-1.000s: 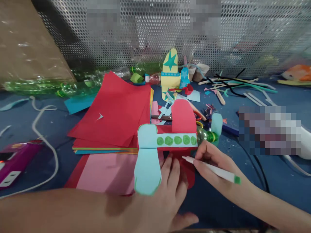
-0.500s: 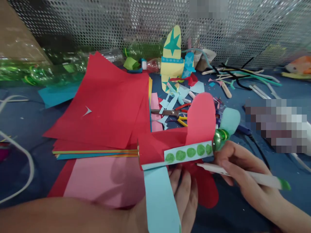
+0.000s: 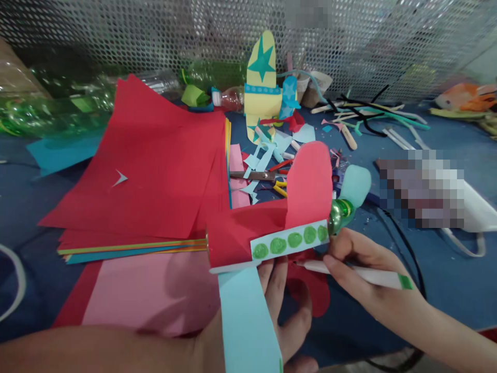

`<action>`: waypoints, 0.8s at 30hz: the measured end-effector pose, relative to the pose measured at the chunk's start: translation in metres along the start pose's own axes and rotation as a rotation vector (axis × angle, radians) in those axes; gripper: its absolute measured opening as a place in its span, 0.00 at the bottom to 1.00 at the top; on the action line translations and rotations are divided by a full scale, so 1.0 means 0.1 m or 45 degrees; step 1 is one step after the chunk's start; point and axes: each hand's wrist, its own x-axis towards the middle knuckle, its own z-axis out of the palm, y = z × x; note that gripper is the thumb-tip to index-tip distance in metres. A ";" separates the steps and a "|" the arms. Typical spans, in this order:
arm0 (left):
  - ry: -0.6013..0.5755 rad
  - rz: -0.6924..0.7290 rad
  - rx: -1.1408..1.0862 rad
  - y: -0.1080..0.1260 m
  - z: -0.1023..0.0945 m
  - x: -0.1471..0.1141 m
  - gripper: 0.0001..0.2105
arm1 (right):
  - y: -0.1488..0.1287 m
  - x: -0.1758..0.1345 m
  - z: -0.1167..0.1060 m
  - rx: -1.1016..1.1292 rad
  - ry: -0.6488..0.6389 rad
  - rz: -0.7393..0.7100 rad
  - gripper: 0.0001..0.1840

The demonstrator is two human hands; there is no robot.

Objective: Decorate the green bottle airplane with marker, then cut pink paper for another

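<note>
A toy plane (image 3: 240, 228) made from a green plastic bottle wrapped in red paper lies across the middle. Along its side runs a light blue strip (image 3: 278, 246) with several green dots. My left hand (image 3: 289, 326) is beneath it, fingers spread and fingertips against its underside, partly hidden by a light blue paper wing (image 3: 248, 321). Pinched in my right hand (image 3: 355, 256) is a white felt-tip marker (image 3: 378, 277) with a green end. Its tip points left, just below the dotted strip, over a red rounded paper piece (image 3: 320, 300).
A stack of coloured paper (image 3: 155, 176) lies left, above a pink sheet (image 3: 151, 290). Behind the plane are scissors (image 3: 260, 176), paper scraps and a yellow paper-covered bottle plane (image 3: 262, 101). Pipe cleaners (image 3: 384, 116) lie back right; a perforated metal screen (image 3: 174, 31) stands behind.
The view has shifted, so most things sit further left. My left hand's fingers have spread apart. The marker in my right hand has moved left, its tip closer to those fingers.
</note>
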 end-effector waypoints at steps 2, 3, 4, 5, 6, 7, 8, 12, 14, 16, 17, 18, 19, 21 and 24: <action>-0.021 -0.002 0.016 0.00 -0.03 0.01 0.32 | 0.00 0.00 0.00 -0.004 -0.026 -0.013 0.13; -0.028 -0.006 0.026 0.00 -0.05 0.02 0.32 | 0.00 0.00 0.00 0.003 -0.036 -0.022 0.13; -0.034 -0.010 0.033 0.00 -0.07 0.02 0.32 | 0.00 0.00 0.00 0.016 -0.042 -0.030 0.13; -0.041 -0.018 0.036 0.00 -0.08 0.03 0.32 | -0.01 0.00 0.00 0.030 -0.045 -0.029 0.13; -0.047 -0.027 0.034 0.00 -0.09 0.02 0.32 | -0.01 0.00 0.00 0.038 -0.044 -0.026 0.13; -0.054 -0.035 0.029 0.00 -0.10 0.02 0.31 | -0.02 0.01 0.00 0.039 -0.039 -0.025 0.12; -0.058 -0.042 0.025 0.00 -0.10 0.01 0.30 | -0.02 0.01 0.00 0.035 -0.040 -0.025 0.12; -0.067 -0.038 0.019 0.01 -0.09 -0.01 0.28 | -0.05 0.03 0.01 0.025 -0.063 -0.085 0.13; -0.066 -0.034 0.016 0.01 -0.08 -0.02 0.29 | -0.06 0.03 0.03 0.022 -0.074 -0.106 0.13; -0.058 -0.036 0.016 0.02 -0.07 -0.02 0.29 | -0.06 0.03 0.04 0.012 -0.084 -0.107 0.13; -0.054 -0.036 0.016 0.02 -0.07 -0.02 0.30 | -0.06 0.02 0.04 0.007 -0.090 -0.106 0.13; -0.053 -0.037 0.012 0.02 -0.06 -0.03 0.29 | -0.05 0.02 0.04 -0.002 -0.091 -0.110 0.13; -0.052 -0.041 0.007 0.03 -0.06 -0.03 0.29 | -0.05 0.02 0.04 -0.018 -0.085 -0.118 0.13; -0.046 -0.065 -0.006 0.05 -0.04 -0.03 0.28 | -0.05 0.01 0.03 -0.077 -0.052 -0.133 0.13; -0.035 -0.098 -0.015 0.07 -0.02 -0.03 0.27 | -0.06 0.03 0.00 -0.181 0.023 -0.132 0.14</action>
